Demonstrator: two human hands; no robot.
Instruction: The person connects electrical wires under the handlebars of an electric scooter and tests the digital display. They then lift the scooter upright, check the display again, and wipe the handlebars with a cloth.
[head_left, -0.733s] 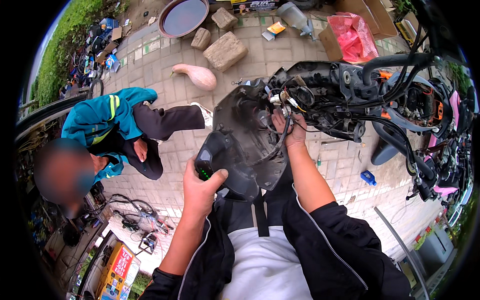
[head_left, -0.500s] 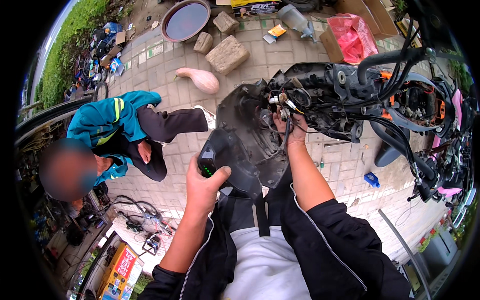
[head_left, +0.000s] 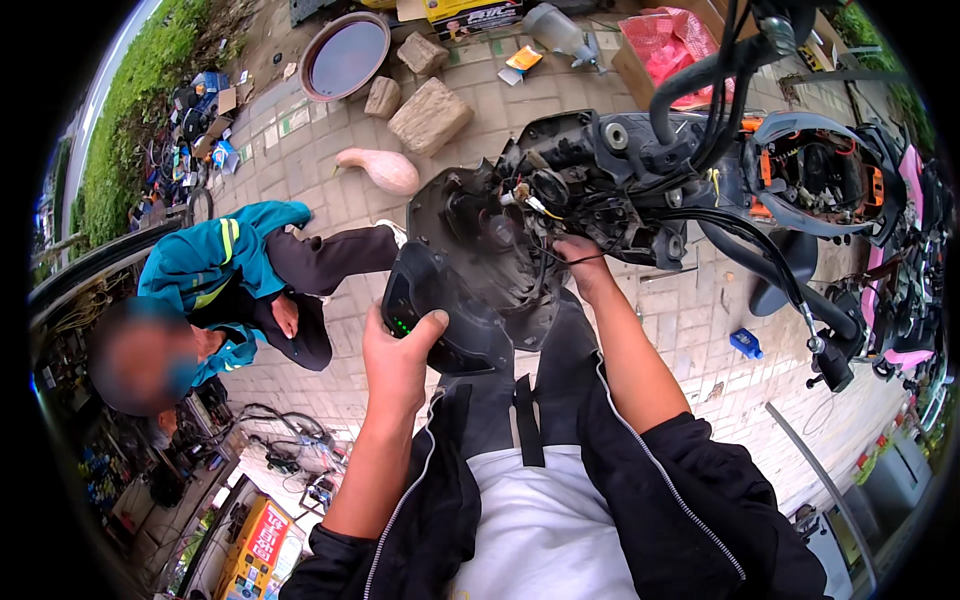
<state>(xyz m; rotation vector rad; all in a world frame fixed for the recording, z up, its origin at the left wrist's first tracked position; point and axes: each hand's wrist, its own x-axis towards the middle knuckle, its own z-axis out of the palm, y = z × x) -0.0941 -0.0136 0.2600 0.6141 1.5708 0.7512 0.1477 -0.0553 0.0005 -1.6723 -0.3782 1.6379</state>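
Observation:
My left hand (head_left: pixel 397 358) grips the near left edge of a black plastic instrument panel (head_left: pixel 462 335), thumb on top. Small green lights glow on the panel beside my fingers. The panel adjoins a larger dusty black front cover (head_left: pixel 462 225) of a partly stripped scooter. My right hand (head_left: pixel 584 268) is at the cover's right side, its fingers curled in beside a thin black cable. What those fingers hold is hidden. Just above them hang loose wires with white connectors (head_left: pixel 520 196). The scooter's dark body (head_left: pixel 640 165) extends to the right, with black cables and a handlebar over it.
A person in a teal jacket (head_left: pixel 215 255) crouches at the left. Beyond the cover lie a pale gourd (head_left: pixel 380 170), stone blocks (head_left: pixel 430 115) and a basin (head_left: pixel 345 55). A blue bottle (head_left: pixel 745 343) lies right on the paving. Pink-trimmed vehicles (head_left: pixel 905 270) line the far right.
My right hand has moved down and slightly away from the white connectors. The left hand keeps its grip on the panel. The view has shifted a little to the right.

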